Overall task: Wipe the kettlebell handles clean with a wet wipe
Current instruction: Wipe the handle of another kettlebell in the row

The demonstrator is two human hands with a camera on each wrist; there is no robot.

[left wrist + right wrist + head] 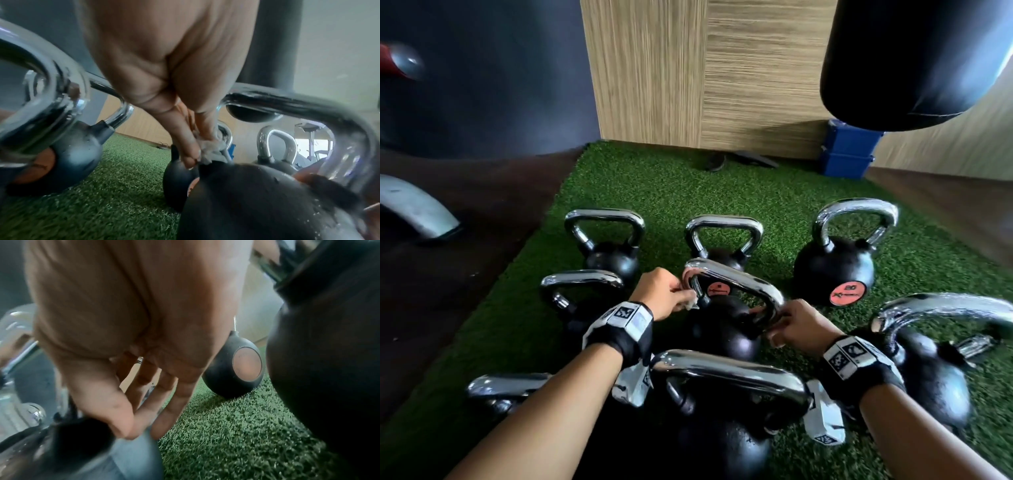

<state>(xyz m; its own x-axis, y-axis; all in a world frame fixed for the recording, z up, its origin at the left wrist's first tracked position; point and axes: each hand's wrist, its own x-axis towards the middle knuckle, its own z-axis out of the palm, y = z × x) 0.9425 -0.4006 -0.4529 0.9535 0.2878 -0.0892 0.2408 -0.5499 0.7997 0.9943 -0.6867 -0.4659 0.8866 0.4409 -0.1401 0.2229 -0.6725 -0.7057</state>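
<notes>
Several black kettlebells with chrome handles stand on green turf (654, 192). The middle kettlebell (722, 329) has a chrome handle (743, 284) arching between my hands. My left hand (664, 291) pinches a crumpled white wet wipe (690, 303) against the handle's left leg, near its base. The left wrist view shows the wet wipe (207, 151) bunched between the fingertips (190, 160) and the metal. My right hand (796, 325) curls its fingers round the handle's right leg; in the right wrist view the fingers (148, 410) are bent toward the thumb at the blurred chrome.
Three kettlebells stand behind, the largest (835, 267) at right with a red label. Another kettlebell (726, 411) is close in front, one more (935, 373) at right. A black punching bag (907, 65) hangs overhead right. Blue boxes (849, 150) sit by the wood-panelled wall.
</notes>
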